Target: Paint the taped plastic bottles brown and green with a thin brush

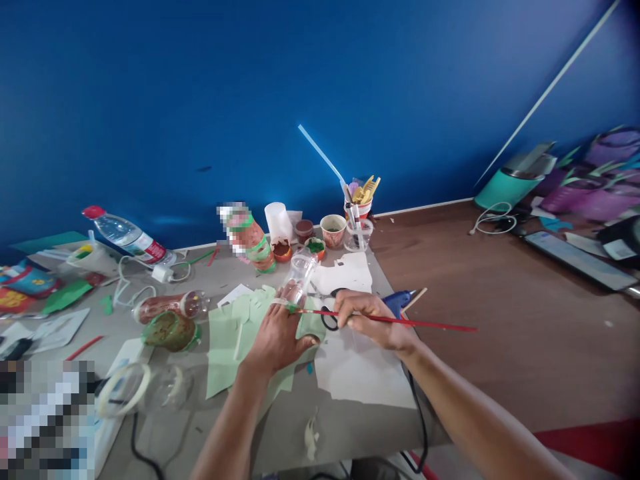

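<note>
My left hand [280, 337] reaches over light green paper [225, 360], its thumb apart. Its fingers are at the near end of a clear plastic bottle [304, 267], seemingly inside it, holding it. In my right hand [370, 317] is a thin red paintbrush [430, 323], pinched between thumb and fingers. The brush's tip touches or nearly touches the bottle's near edge, where some green shows. Scissors [329, 320] lie partly hidden under my right hand, and a blue glue gun [399, 301] is just behind it.
Paint cups, green [315, 247] and brown [281, 250], stand by the wall. A painted bottle [255, 241] leans beside them. On the left are a brown-painted bottle [165, 308], a green-brown painted piece [170, 331] and a water bottle [130, 237]. White paper [365, 373] lies below my right hand.
</note>
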A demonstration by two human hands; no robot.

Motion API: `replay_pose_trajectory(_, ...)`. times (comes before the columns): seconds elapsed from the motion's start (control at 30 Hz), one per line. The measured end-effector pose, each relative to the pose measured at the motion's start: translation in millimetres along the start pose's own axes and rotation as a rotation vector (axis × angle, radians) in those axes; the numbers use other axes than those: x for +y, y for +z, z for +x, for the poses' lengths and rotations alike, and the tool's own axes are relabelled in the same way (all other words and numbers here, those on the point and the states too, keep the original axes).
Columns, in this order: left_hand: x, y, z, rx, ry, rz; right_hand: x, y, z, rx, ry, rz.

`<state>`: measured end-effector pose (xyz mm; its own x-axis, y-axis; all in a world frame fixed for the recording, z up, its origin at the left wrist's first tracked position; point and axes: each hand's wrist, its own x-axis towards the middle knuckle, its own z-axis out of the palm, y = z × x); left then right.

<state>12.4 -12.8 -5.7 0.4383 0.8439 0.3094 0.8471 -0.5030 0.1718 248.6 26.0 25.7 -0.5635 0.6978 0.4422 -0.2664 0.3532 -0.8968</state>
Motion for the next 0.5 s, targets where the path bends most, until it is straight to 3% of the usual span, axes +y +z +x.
replay_pose_trajectory(0.13, 0, -3.0, 2, 0.059, 0.046, -0.025, -1, -3, 0, 0.069, 0.012, 0.019)
replay_pose_trajectory(0.3, -1, -1.9, 0, 0.059, 0.049, -0.035, 2, -2, -1, 0.023, 0.017, 0.038)
replay_pose_trajectory(0.5, -1, -2.7, -1, 0.060, 0.086, -0.075, 18, -6, 4, 0.386, -0.070, 0.271)
